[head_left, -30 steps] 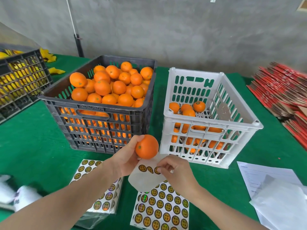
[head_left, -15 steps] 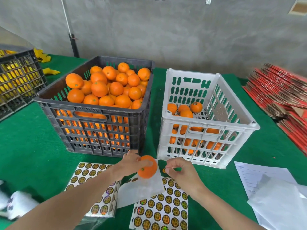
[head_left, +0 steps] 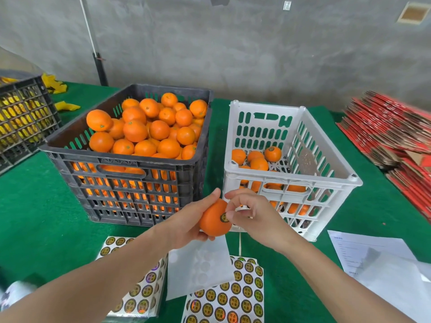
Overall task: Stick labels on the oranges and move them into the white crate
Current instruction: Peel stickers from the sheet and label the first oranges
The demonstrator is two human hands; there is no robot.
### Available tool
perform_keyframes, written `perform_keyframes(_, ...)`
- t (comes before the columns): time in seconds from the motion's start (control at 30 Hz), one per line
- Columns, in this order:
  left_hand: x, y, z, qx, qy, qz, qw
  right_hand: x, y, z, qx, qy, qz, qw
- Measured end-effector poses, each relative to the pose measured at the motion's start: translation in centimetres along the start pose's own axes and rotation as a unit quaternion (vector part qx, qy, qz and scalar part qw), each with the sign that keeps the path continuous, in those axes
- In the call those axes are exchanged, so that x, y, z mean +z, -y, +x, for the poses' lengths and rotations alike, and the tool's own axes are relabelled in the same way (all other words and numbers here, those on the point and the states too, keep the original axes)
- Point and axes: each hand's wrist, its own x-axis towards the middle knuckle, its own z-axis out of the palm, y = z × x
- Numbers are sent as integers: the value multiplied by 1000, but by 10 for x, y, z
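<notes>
My left hand (head_left: 186, 226) holds an orange (head_left: 213, 221) in front of the two crates. A round gold-and-black label (head_left: 224, 217) sits on the orange's right side, and the fingertips of my right hand (head_left: 253, 215) press on it. The white crate (head_left: 289, 183) stands just behind my right hand with several oranges lying in its bottom. The black crate (head_left: 130, 159) to the left is heaped with oranges. Sheets of round labels (head_left: 228, 297) and a bare backing sheet (head_left: 200, 269) lie under my forearms.
Another label sheet stack (head_left: 140, 287) lies at the front left. A second black crate (head_left: 23, 117) with yellow contents stands at the far left. Red flattened cartons (head_left: 391, 136) are piled at the right, and white papers (head_left: 377, 264) lie at the front right on the green table cover.
My left hand lowered the orange, then raised it again toward the white crate. My right hand lifted a label off the sheet and brought it onto the orange's side.
</notes>
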Motion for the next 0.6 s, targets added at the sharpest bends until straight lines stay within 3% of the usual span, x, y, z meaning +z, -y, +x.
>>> perform_keyframes(0.2, 11, -14, -7, 37, 12, 76, 996, 2, -1, -4, -40, -67, -82, 994)
perform_keyframes(0.37, 16, -26, -12, 50, 4, 89, 995, -1, 2, -10, -88, -134, -33, 987)
perform_keyframes(0.47, 18, -39, -13, 63, -11, 102, 993, -13, 8, -11, -61, -100, 24, 993)
perform_keyframes(0.6, 31, -72, -14, 118, -6, 106, 987, -23, 26, -8, -116, -58, -2, 992)
